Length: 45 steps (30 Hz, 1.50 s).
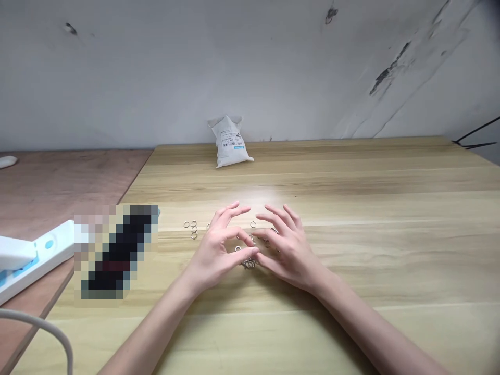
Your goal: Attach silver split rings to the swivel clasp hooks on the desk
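Over rings (249,264), hands (292,250), table edge (312,142) well beyond

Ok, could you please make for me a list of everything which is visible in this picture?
wall: one, pale grey, background, with dark damaged patches
wooden table: one, light yellow-brown, centre and right
reddish-brown surface: one, left side
packet: one, white with print, far side of table
metal rings: many, uncountable, silver, around and under the hands
pixelated object: one, mostly black, left of hands
power strip: one, white, left edge
plugged-in block: one, white, on the strip
cable: one, grey, lower left
unclear object: one, white, far left
left hand: one, bare, centre
right hand: one, bare, centre
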Each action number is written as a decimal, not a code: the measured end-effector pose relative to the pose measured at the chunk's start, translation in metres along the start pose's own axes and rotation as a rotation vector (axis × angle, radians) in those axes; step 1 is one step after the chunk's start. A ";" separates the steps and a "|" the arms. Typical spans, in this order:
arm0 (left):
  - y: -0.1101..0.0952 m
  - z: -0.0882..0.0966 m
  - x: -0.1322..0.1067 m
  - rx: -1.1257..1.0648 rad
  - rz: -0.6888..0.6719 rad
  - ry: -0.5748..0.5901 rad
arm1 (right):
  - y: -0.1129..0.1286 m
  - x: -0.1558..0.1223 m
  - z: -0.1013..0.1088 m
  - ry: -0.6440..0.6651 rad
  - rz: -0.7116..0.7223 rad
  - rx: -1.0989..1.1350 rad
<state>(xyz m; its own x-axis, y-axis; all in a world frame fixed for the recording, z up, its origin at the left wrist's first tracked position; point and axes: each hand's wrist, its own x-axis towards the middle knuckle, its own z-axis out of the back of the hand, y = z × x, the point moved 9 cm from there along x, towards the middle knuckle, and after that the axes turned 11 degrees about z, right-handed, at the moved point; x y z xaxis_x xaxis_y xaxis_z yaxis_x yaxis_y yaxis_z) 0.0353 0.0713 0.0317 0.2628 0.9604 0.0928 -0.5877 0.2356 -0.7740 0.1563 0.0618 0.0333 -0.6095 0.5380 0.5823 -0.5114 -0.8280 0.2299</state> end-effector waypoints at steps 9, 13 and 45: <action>-0.006 -0.003 0.000 -0.052 0.007 -0.027 | 0.012 0.000 0.015 -0.158 0.002 -0.237; -0.008 -0.004 -0.001 -0.061 -0.005 -0.020 | 0.014 0.000 0.016 -0.153 -0.012 -0.277; -0.025 0.007 -0.010 0.266 -0.159 -0.275 | 0.015 0.002 0.004 -0.040 0.045 -0.200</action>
<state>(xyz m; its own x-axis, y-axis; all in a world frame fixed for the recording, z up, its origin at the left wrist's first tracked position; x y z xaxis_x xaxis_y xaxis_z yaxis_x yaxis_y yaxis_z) 0.0420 0.0565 0.0545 0.1730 0.9045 0.3898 -0.7429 0.3797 -0.5514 0.1497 0.0495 0.0413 -0.6118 0.4914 0.6199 -0.5968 -0.8010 0.0460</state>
